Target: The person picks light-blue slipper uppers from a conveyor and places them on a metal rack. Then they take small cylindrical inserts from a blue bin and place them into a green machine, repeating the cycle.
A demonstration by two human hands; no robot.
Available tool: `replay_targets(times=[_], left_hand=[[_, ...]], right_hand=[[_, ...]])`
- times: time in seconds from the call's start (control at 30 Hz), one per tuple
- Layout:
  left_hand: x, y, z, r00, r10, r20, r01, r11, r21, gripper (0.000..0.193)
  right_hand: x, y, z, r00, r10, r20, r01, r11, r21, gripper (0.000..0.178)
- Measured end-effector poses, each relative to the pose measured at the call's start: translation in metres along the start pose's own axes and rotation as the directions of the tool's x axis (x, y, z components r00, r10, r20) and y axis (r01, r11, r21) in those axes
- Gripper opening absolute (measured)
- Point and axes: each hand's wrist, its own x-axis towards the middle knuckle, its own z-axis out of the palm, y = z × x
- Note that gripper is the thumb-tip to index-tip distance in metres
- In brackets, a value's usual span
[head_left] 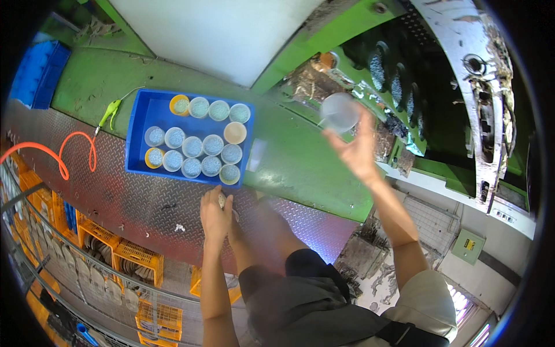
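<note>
My right hand [358,151] is raised at the right with its fingers around a translucent plastic cup [339,113], slightly blurred, beside the opening of the green machine. My left hand [215,215] is low, by the near edge of a blue tray [134,130]. Its fingers are curled, and a small pale beige thing [221,200] shows between thumb and fingers; its kind is unclear. Several cups of pale blue granules [192,146] stand in rows in the tray. One cup with a beige inside [235,132] stands at its right side.
A green air blow gun [109,113] with an orange coiled hose [49,149] lies left of the tray. Another blue bin [40,72] is at the far left. The machine's dark opening [399,75] holds several granule-filled pockets. Orange crates [139,257] stand below the metal platform.
</note>
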Motion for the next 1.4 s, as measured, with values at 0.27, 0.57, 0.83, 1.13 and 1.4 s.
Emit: replay_targets(times=[0.27, 0.57, 0.83, 1.13, 1.4], left_hand=[[0.082, -0.08, -0.048, 0.987, 0.067, -0.149, -0.048, 0.99, 0.133, 0.036], [0.167, -0.1, -0.076, 0.975, 0.207, -0.084, -0.19, 0.967, 0.171, 0.031], [0.17, -0.062, -0.031, 0.977, 0.192, -0.09, -0.183, 0.978, 0.1, 0.033], [0.2, -0.053, -0.011, 0.92, 0.392, -0.029, -0.374, 0.896, 0.241, 0.039], [0.23, -0.059, 0.012, 0.757, 0.653, 0.031, -0.582, 0.651, 0.487, 0.046]], right_hand=[[0.006, -0.105, 0.252, 0.906, 0.232, 0.355, -0.41, 0.686, 0.601, 0.074], [-0.006, -0.107, 0.314, 0.981, 0.147, 0.127, -0.183, 0.914, 0.363, 0.076], [-0.035, -0.069, 0.212, 0.827, 0.562, 0.011, -0.465, 0.674, 0.574, 0.078], [-0.055, -0.01, 0.236, 0.944, 0.169, 0.285, -0.231, 0.952, 0.202, 0.097], [-0.041, 0.04, 0.24, 0.942, 0.124, 0.311, -0.182, 0.969, 0.165, 0.062]])
